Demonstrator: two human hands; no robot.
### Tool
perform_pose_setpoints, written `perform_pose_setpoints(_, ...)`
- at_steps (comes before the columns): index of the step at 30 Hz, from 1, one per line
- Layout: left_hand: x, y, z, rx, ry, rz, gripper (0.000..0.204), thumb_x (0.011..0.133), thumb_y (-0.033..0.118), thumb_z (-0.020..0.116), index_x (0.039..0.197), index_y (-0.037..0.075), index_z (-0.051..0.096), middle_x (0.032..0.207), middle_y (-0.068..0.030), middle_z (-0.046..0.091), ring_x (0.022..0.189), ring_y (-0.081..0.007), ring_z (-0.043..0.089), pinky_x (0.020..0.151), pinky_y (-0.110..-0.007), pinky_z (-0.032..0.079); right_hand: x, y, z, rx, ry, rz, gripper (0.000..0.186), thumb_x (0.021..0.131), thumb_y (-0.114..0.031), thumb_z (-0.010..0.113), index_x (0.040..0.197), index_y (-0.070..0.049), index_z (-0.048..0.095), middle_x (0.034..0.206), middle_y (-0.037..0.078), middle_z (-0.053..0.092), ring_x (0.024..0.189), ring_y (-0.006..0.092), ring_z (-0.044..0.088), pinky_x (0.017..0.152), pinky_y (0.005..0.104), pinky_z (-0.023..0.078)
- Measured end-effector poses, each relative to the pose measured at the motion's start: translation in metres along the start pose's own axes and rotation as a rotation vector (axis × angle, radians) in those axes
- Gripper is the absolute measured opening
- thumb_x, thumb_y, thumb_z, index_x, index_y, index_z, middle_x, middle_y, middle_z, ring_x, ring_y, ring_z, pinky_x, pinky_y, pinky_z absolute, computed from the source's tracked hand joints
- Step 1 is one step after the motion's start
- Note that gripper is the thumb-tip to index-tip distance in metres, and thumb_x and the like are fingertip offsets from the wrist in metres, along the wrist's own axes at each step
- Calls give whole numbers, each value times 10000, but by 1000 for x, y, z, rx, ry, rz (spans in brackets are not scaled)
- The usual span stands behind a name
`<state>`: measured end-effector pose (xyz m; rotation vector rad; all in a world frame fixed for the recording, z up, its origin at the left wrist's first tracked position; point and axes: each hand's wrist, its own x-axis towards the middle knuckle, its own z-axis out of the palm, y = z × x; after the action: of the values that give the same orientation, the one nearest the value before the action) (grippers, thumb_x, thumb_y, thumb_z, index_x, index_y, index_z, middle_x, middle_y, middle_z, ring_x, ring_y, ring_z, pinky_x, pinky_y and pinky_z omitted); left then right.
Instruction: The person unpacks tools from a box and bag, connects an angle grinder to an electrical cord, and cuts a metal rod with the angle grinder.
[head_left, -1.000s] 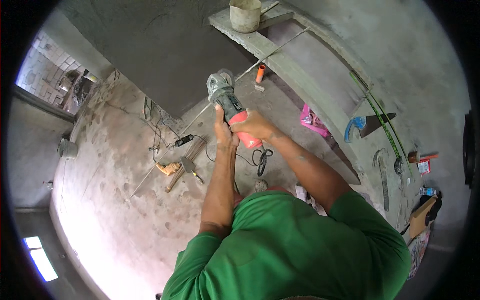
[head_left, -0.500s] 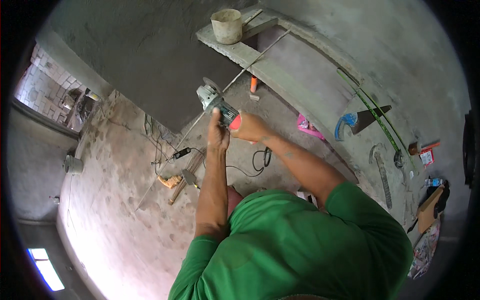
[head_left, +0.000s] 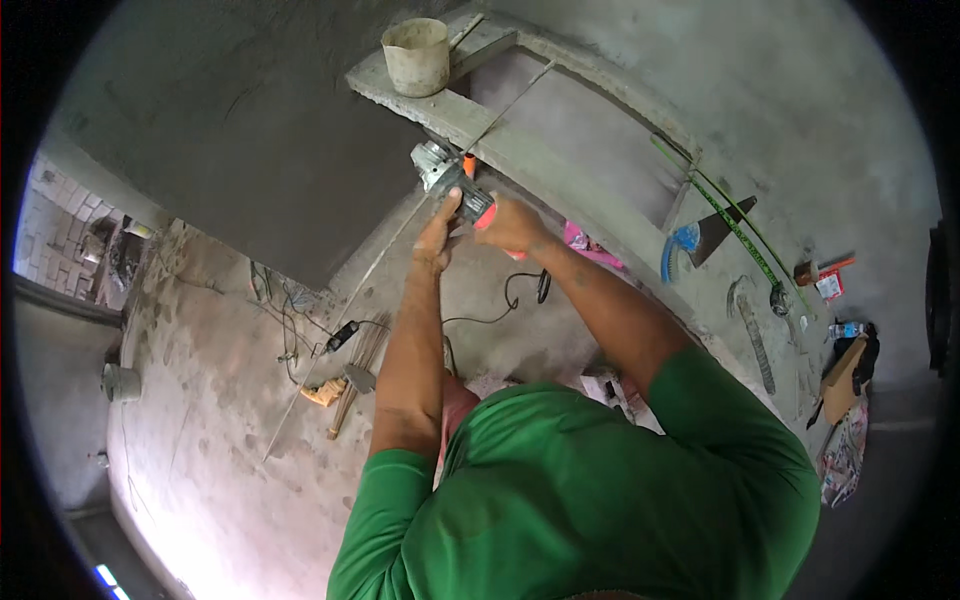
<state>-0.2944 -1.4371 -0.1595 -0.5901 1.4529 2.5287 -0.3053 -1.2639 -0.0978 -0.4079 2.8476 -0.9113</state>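
Both of my hands are on an angle grinder [head_left: 462,196] with a grey metal head and a dark and red body. My left hand [head_left: 436,236] supports the body just behind the head, thumb on top. Around the red rear end is my right hand [head_left: 508,222]. The grinder's head lies over a long thin rod [head_left: 380,258], which slants from the concrete slab [head_left: 540,150] down to the floor. Whether the disc touches the rod I cannot tell; the disc is mostly hidden.
A dirty white bucket [head_left: 416,58] stands on the slab. To the right lie a handsaw [head_left: 722,232], a green strip [head_left: 745,235] and a hammer-like tool [head_left: 757,340]. A cable with a black box [head_left: 342,336], a yellow tool [head_left: 322,392] and thin sticks [head_left: 352,395] are on the floor.
The grinder has moved right along the rod, closer to the slab, and its disc has turned out of clear sight. Both hands keep their hold. The whole view has shifted slightly.
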Motion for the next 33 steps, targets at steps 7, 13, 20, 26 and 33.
perform_pose_setpoints(7, 69, -20, -144, 1139, 407, 426, 676, 925, 508, 655, 1359, -1, 562, 1277, -237, 649, 1156, -412, 630, 1004, -490, 475, 45, -27, -9, -116, -126, 89, 694, 646, -361, 787, 1182, 34, 592, 1009, 263, 702, 941, 397, 701, 825, 457, 548)
perform_pose_setpoints(13, 96, -42, -168, 1381, 208, 375, 423, 1019, 407, 532, 1220, 43, 612, 1211, -239, 659, 1135, -440, 626, 944, -528, 491, 73, -10, 7, -164, -118, 169, 707, 668, -373, 787, 1201, 41, 579, 993, 253, 705, 920, 407, 700, 812, 468, 551)
perform_pose_setpoints(20, 109, -43, -183, 1376, 239, 397, 332, 1041, 385, 489, 1204, 131, 627, 1130, -234, 682, 1014, -449, 662, 857, -539, 520, 83, -3, 22, -225, -52, 142, 599, 687, -343, 752, 1127, 33, 595, 915, 231, 714, 797, 381, 720, 722, 466, 571)
perform_pose_setpoints(26, 96, -31, -170, 1462, 232, 363, 323, 1042, 379, 486, 1187, 136, 641, 1080, -219, 693, 994, -437, 669, 837, -529, 526, 84, -4, 19, -241, -60, 185, 664, 662, -351, 778, 1169, 29, 579, 927, 230, 711, 846, 378, 718, 750, 471, 566)
perform_pose_setpoints(33, 97, -33, -174, 1432, 249, 415, 313, 1046, 362, 485, 1165, 119, 642, 1080, -213, 691, 989, -431, 671, 842, -522, 527, 88, -3, 20, -245, -72, 201, 690, 642, -357, 797, 1168, 31, 578, 968, 232, 708, 912, 384, 709, 796, 465, 561)
